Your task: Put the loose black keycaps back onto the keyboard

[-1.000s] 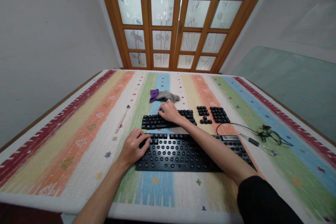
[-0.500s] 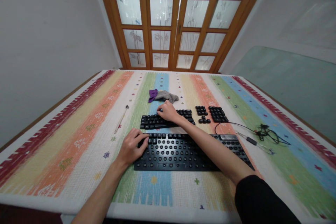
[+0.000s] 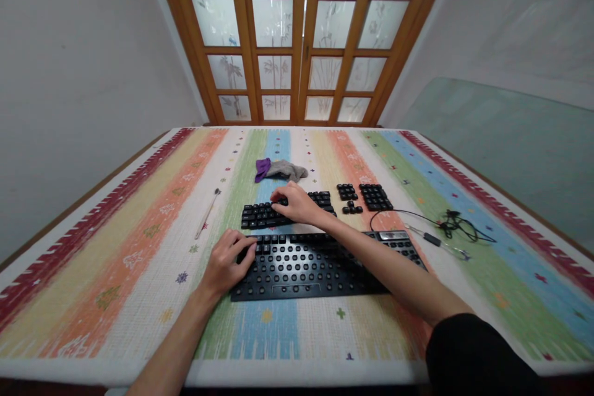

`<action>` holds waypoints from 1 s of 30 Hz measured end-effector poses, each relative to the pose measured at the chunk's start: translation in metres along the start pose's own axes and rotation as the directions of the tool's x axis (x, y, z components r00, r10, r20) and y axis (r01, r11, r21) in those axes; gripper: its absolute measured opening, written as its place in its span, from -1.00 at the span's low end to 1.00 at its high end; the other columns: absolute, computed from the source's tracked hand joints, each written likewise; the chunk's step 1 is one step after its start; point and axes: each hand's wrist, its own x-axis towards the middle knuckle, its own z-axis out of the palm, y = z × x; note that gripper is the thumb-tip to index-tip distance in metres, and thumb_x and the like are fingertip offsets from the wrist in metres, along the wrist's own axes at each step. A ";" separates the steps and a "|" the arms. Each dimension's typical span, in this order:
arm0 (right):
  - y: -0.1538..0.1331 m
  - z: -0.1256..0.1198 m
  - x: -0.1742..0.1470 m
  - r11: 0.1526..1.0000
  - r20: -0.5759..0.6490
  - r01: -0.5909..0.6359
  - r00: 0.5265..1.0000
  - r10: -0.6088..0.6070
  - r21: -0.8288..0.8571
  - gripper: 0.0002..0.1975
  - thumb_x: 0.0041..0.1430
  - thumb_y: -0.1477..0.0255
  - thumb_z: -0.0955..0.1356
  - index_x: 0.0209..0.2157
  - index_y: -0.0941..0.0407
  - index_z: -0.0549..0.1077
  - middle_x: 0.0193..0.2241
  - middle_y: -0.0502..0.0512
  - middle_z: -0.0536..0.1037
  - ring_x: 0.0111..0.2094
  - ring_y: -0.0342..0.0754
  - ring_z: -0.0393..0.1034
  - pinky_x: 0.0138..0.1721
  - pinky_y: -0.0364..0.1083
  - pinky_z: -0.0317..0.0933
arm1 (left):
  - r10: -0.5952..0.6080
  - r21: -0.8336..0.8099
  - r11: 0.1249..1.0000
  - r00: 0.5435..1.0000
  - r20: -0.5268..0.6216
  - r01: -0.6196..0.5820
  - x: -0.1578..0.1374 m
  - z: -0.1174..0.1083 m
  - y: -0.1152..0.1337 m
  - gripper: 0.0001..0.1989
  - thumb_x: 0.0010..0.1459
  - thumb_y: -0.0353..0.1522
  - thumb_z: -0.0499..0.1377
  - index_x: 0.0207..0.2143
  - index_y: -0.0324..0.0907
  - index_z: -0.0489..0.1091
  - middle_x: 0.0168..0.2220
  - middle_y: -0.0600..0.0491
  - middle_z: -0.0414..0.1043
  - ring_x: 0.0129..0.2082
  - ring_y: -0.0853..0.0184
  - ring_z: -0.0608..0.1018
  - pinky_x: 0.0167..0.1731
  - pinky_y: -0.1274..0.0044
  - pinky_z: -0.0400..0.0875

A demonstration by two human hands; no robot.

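Note:
A black keyboard (image 3: 297, 269) lies in front of me, most of its switch posts bare and a few keycaps (image 3: 264, 244) on its upper left. My left hand (image 3: 229, 263) is closed on the keyboard's upper left corner, thumb and fingers at its edge. Just beyond the keyboard lies a block of loose black keycaps (image 3: 260, 215), set out in rows. Over these rows is my right hand (image 3: 294, 203), thumb and index finger curled close together in a pinch on what looks like a keycap. My right forearm crosses above the keyboard and hides part of it.
Smaller groups of keycaps (image 3: 375, 197) lie to the right. A grey and purple cloth (image 3: 281, 169) is behind the rows. On the left lies a thin brush (image 3: 207, 213). A coiled black cable (image 3: 457, 226) and a wire keycap puller (image 3: 432, 239) rest on the right.
The view has shifted slightly, so the scene sits further left. My right hand has turned and drawn a little nearer over the keycap rows. My left hand stays at the keyboard's corner.

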 end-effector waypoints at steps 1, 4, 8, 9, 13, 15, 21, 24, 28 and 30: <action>-0.004 -0.002 -0.008 1.000 0.007 0.018 1.000 -0.018 0.018 -0.92 0.13 0.55 0.41 -0.29 0.16 0.52 -0.32 0.08 0.59 -0.19 -0.02 0.35 -0.09 -0.02 0.20 | 0.001 -0.002 1.000 1.000 -0.002 -0.001 0.000 0.000 0.001 -0.89 0.25 -0.46 0.15 -0.25 -0.16 0.49 -0.43 0.06 0.39 -0.39 0.33 0.45 -0.33 0.49 0.42; -0.018 -0.005 -0.033 0.996 0.031 0.064 0.997 -0.066 0.066 -0.90 0.12 0.56 0.43 -0.28 0.16 0.52 -0.32 0.06 0.59 -0.19 -0.04 0.36 -0.10 -0.04 0.22 | 0.007 -0.009 1.000 1.000 -0.006 -0.007 0.001 0.000 0.002 -0.89 0.25 -0.46 0.16 -0.23 -0.17 0.49 -0.42 0.05 0.40 -0.37 0.32 0.46 -0.33 0.49 0.43; -0.030 -0.001 -0.060 0.978 0.036 0.133 0.989 -0.140 0.160 -0.87 0.11 0.57 0.44 -0.27 0.15 0.51 -0.30 0.06 0.57 -0.18 -0.04 0.34 -0.11 -0.05 0.26 | 0.011 -0.020 1.000 1.000 -0.003 -0.012 0.001 0.000 0.004 -0.89 0.25 -0.45 0.17 -0.22 -0.17 0.50 -0.42 0.05 0.40 -0.38 0.33 0.46 -0.32 0.48 0.43; -0.032 0.001 -0.064 0.973 0.037 0.150 0.987 -0.159 0.174 -0.87 0.12 0.57 0.44 -0.25 0.15 0.50 -0.30 0.07 0.57 -0.18 -0.04 0.34 -0.11 -0.04 0.26 | 0.011 -0.022 1.000 1.000 -0.002 -0.011 0.001 0.000 0.005 -0.89 0.25 -0.45 0.17 -0.22 -0.16 0.50 -0.42 0.06 0.40 -0.38 0.33 0.46 -0.33 0.49 0.43; -0.034 0.012 -0.074 0.975 0.059 0.193 0.978 -0.200 0.111 -0.86 0.14 0.55 0.42 -0.22 0.14 0.50 -0.30 0.09 0.55 -0.19 0.00 0.31 -0.13 -0.03 0.26 | -0.002 -0.034 0.999 1.000 0.008 0.003 0.001 0.001 0.007 -0.89 0.25 -0.43 0.16 -0.23 -0.15 0.50 -0.42 0.06 0.40 -0.38 0.33 0.47 -0.33 0.49 0.44; -0.034 0.018 -0.077 0.975 0.061 0.217 0.974 -0.219 0.051 -0.88 0.17 0.53 0.41 -0.22 0.14 0.50 -0.30 0.11 0.55 -0.19 0.01 0.30 -0.14 -0.03 0.25 | -0.009 -0.042 0.999 1.000 0.010 0.010 0.001 0.002 0.008 -0.89 0.26 -0.42 0.16 -0.24 -0.15 0.50 -0.42 0.06 0.40 -0.37 0.33 0.47 -0.33 0.49 0.44; -0.032 0.028 -0.080 0.970 0.029 0.239 0.971 -0.237 -0.046 -0.89 0.23 0.48 0.39 -0.18 0.14 0.48 -0.29 0.14 0.56 -0.18 0.03 0.29 -0.15 -0.03 0.23 | -0.007 -0.072 0.997 1.000 0.028 0.009 0.002 0.005 0.012 -0.89 0.27 -0.42 0.15 -0.25 -0.15 0.49 -0.42 0.06 0.39 -0.36 0.32 0.47 -0.33 0.49 0.44; -0.031 0.028 -0.082 0.974 0.015 0.226 0.974 -0.225 -0.028 -0.88 0.23 0.49 0.40 -0.17 0.14 0.48 -0.29 0.13 0.56 -0.20 0.02 0.30 -0.16 -0.03 0.23 | -0.007 -0.079 0.997 0.999 0.039 0.010 0.004 0.004 0.012 -0.89 0.27 -0.42 0.15 -0.24 -0.15 0.48 -0.40 0.06 0.40 -0.34 0.32 0.47 -0.30 0.47 0.44; -0.030 0.028 -0.084 0.975 -0.018 0.220 0.975 -0.221 -0.022 -0.89 0.24 0.49 0.38 -0.18 0.16 0.48 -0.30 0.13 0.57 -0.21 0.03 0.30 -0.17 -0.02 0.24 | -0.011 -0.081 0.997 0.998 0.067 0.017 0.011 0.003 0.008 -0.90 0.28 -0.41 0.15 -0.22 -0.15 0.48 -0.38 0.05 0.40 -0.32 0.30 0.46 -0.27 0.45 0.42; -0.030 0.029 -0.085 0.977 -0.026 0.212 0.977 -0.212 -0.026 -0.89 0.25 0.48 0.38 -0.17 0.16 0.47 -0.29 0.14 0.57 -0.21 0.03 0.29 -0.16 0.00 0.24 | -0.016 -0.078 0.997 0.996 0.088 0.023 0.015 0.003 0.004 -0.89 0.28 -0.40 0.15 -0.19 -0.15 0.48 -0.36 0.04 0.40 -0.30 0.28 0.46 -0.25 0.43 0.41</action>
